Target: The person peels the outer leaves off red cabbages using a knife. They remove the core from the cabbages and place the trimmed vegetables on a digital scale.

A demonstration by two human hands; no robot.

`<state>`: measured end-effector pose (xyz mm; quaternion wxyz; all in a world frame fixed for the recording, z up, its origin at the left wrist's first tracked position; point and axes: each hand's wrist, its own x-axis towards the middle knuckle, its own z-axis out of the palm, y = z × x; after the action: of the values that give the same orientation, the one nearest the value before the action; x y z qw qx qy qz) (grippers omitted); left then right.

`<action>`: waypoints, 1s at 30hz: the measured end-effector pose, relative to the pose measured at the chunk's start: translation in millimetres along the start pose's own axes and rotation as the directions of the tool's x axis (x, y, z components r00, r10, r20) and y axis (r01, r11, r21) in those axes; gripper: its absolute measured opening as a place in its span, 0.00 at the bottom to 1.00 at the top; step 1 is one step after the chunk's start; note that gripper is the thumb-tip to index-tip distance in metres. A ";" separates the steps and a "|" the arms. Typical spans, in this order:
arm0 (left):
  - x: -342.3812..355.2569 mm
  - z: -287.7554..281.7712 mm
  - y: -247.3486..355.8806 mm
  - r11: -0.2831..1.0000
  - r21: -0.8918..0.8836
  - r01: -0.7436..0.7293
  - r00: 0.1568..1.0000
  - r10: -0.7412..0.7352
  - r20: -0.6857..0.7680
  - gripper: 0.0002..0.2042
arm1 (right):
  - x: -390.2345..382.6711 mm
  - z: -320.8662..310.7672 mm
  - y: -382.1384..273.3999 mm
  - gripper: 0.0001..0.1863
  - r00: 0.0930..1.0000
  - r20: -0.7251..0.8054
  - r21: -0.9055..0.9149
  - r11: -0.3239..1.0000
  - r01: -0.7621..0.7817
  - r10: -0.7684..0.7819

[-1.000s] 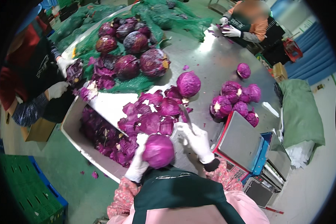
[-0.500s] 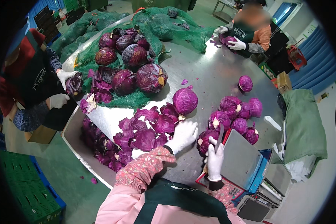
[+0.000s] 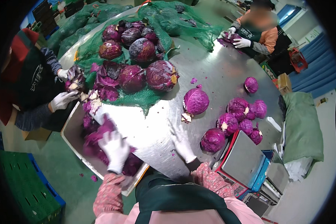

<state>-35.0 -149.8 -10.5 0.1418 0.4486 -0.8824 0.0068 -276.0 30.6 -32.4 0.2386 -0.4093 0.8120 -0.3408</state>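
Note:
My left hand (image 3: 115, 147), in a white glove, is over the white bin (image 3: 68, 128) at the table edge. Its fingers are spread against loose purple cabbage leaves (image 3: 94, 141), some blurred by motion. My right hand (image 3: 182, 142), gloved too, is open with fingers extended over the metal tabletop (image 3: 156, 140), holding nothing. Beyond it sits a peeled red cabbage (image 3: 196, 101) with a pale cut stem piece (image 3: 186, 118) beside it. To its right, another red cabbage (image 3: 212, 140) rests next to the scale.
Untrimmed red cabbages (image 3: 142, 49) lie on green netting (image 3: 138, 100). Several peeled ones (image 3: 238, 108) are grouped behind the scale (image 3: 244, 153). One co-worker (image 3: 33, 78) handles a cabbage at left, another (image 3: 255, 33) at far right. Green crates (image 3: 26, 183) stand on the floor.
My left hand has swept the leaf pile leftward off the tabletop to the bin. My right hand has left the cabbage near the scale, moved left and no longer holds the knife.

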 end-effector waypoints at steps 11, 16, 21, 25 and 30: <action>42.3 37.6 136.5 0.299 -0.937 0.182 0.983 -0.045 0.177 0.25 | -44.2 -154.0 -55.1 0.20 0.893 -0.107 0.401 0.841 -0.364 0.437; 156.2 36.4 263.2 0.731 -0.613 -0.299 0.918 0.396 0.023 0.50 | -36.0 -220.0 5.4 0.20 0.922 -0.362 -0.211 0.952 -0.222 0.134; 185.0 54.7 353.7 0.649 -0.572 -0.502 0.839 0.526 -0.140 0.41 | 24.8 -282.8 56.6 0.20 0.806 -0.564 -0.552 0.807 -0.207 -0.179; 197.0 98.8 441.0 0.244 -0.949 -0.198 0.978 0.116 -0.174 0.29 | 127.7 -310.4 100.1 0.16 0.879 -0.446 -0.727 0.641 -0.246 -0.169; 227.0 135.6 484.8 -0.018 -0.993 0.117 0.965 0.238 0.110 0.18 | 192.0 -379.2 179.0 0.15 0.871 -0.491 -0.849 0.234 -0.474 -0.017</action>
<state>-579.4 -58.4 -26.7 0.3067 0.1706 -0.6508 -0.6733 -724.4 85.0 60.8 -0.1793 -0.2618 0.9308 0.1812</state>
